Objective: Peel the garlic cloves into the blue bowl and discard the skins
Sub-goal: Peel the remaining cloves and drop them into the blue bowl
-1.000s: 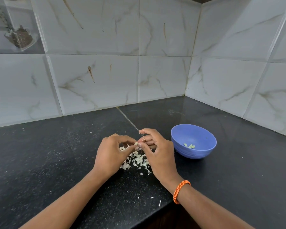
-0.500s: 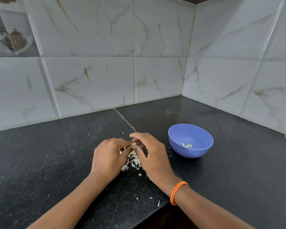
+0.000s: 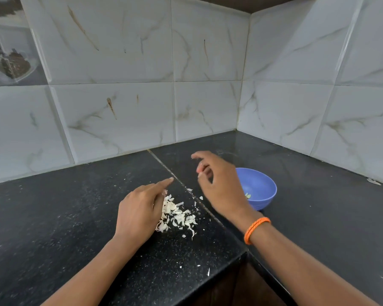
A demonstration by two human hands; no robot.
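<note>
A pile of white garlic skins (image 3: 177,214) lies on the black counter (image 3: 75,217). My left hand (image 3: 139,208) rests against the pile's left side with its index finger stretched out straight; its other fingers are tucked out of sight. Lifted above the counter, my right hand (image 3: 221,182) hangs between the pile and the blue bowl (image 3: 264,188), blurred, with its index finger out and the others curled. Whatever it may hold is hidden. A few pale peeled pieces (image 3: 248,196) lie in the bowl, which the right hand partly covers.
Tiled walls (image 3: 208,107) meet in a corner behind the bowl. A seam in the counter (image 3: 164,164) runs diagonally past the pile. The counter's front edge (image 3: 208,281) is close to me, with stray skin flecks (image 3: 208,271) near it.
My hands, joined over the skin pile before, have separated. The right hand lifted and swung right toward the bowl. The left hand stayed at the pile and straightened its index finger.
</note>
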